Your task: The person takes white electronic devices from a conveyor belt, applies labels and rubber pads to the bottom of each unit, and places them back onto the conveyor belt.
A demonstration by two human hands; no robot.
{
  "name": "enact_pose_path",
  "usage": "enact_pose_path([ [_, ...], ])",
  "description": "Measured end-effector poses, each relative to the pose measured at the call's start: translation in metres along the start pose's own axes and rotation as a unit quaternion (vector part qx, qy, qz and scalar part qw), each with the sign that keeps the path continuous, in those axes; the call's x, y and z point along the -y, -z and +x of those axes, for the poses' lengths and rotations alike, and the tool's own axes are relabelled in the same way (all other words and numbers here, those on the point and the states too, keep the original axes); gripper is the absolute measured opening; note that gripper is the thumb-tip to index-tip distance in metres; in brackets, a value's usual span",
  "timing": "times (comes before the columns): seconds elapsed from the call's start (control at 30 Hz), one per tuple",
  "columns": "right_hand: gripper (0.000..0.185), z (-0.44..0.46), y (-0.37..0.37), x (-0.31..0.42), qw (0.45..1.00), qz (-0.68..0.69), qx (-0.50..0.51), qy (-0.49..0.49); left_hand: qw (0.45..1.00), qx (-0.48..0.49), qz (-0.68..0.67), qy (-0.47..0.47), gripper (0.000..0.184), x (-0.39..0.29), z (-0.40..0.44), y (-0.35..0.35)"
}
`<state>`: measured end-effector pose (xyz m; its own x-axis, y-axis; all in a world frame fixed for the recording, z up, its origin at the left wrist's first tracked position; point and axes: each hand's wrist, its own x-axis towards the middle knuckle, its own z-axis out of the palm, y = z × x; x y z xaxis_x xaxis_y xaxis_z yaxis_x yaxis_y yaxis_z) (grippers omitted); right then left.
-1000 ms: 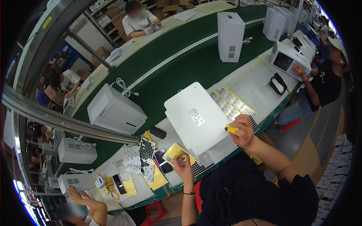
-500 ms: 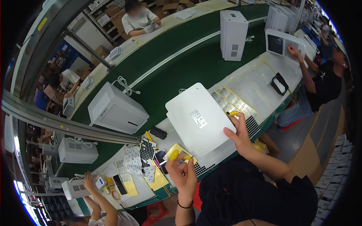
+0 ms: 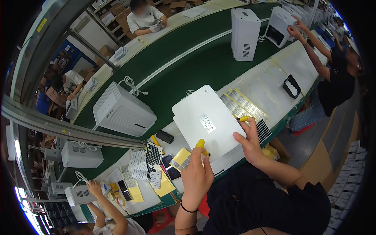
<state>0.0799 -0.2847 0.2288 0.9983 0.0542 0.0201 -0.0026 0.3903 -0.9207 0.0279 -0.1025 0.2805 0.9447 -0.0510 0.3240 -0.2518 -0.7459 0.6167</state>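
A white appliance [image 3: 192, 109] lies before me with its flat face up and a printed label [image 3: 206, 123] on it. My right hand [image 3: 250, 145] grips its right edge, thumb on top, a yellow finger cot on one finger. My left hand [image 3: 198, 170], also with yellow finger cots, is at the near corner of the appliance. Its fingers are pinched on a small black round pad [image 3: 209, 154]; whether the pad touches the surface I cannot tell. Sheets of black round pads [image 3: 263, 131] and silver labels [image 3: 244, 103] lie right of the appliance.
On the green belt [image 3: 184, 66] stand white appliances, one at left [image 3: 123, 111] and one at the back [image 3: 245, 35]. A black tray [image 3: 291, 87] sits at right. Label sheets, a phone [image 3: 171, 167] and a black case [image 3: 165, 136] lie at left. Co-workers are on both sides.
My left hand has moved up and right to the appliance's near corner. At right, a co-worker's hands have tilted and shifted another appliance away. The belt's appliances have shifted slightly rightward.
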Motion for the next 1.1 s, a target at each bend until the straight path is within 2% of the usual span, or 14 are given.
enact_pose_path([
  [0.17,0.050,0.000,0.002,-0.002,1.000,-0.016,-0.001,0.007,0.998,0.033,0.042,-0.024,0.040,-0.003,0.004,0.005],
  [0.37,0.050,0.001,0.003,-0.001,0.999,-0.027,0.013,0.012,0.982,0.044,0.134,-0.124,0.046,0.000,-0.008,0.009],
  [0.47,0.045,0.010,0.011,0.005,0.999,-0.020,0.021,0.017,0.957,0.021,0.210,-0.198,0.048,0.005,-0.020,0.004],
  [0.53,0.038,0.028,0.020,0.005,1.000,0.024,0.014,0.012,0.944,0.023,0.247,-0.217,0.040,0.003,-0.026,0.004],
  [0.63,0.023,0.067,0.026,0.012,0.995,-0.095,-0.012,0.032,0.939,0.038,0.268,-0.212,0.039,0.001,-0.032,0.006],
  [0.7,0.019,0.097,0.025,0.015,0.976,-0.190,0.024,0.102,0.946,0.049,0.255,-0.191,0.045,0.002,-0.032,0.006],
  [0.77,0.017,0.118,0.015,0.021,0.930,-0.315,0.057,0.180,0.969,-0.001,0.191,-0.157,0.039,0.008,-0.031,0.004],
  [0.83,0.018,0.132,0.001,0.030,0.843,-0.463,0.083,0.259,0.989,-0.055,0.095,-0.100,0.032,0.009,-0.032,0.003],
  [0.9,0.018,0.143,-0.008,0.032,0.822,-0.482,0.092,0.287,0.992,-0.117,-0.034,-0.022,0.025,0.007,-0.032,0.001],
  [0.97,0.016,0.147,-0.014,0.038,0.779,-0.536,0.100,0.311,0.979,-0.173,-0.104,-0.012,0.033,0.008,-0.036,0.000],
  [1.07,0.014,0.156,-0.016,0.040,0.745,-0.574,0.132,0.313,0.949,-0.236,-0.208,0.007,0.047,0.014,-0.044,-0.001],
  [1.1,0.013,0.156,-0.019,0.043,0.733,-0.585,0.138,0.318,0.943,-0.252,-0.218,0.026,0.045,0.014,-0.042,0.000],
])
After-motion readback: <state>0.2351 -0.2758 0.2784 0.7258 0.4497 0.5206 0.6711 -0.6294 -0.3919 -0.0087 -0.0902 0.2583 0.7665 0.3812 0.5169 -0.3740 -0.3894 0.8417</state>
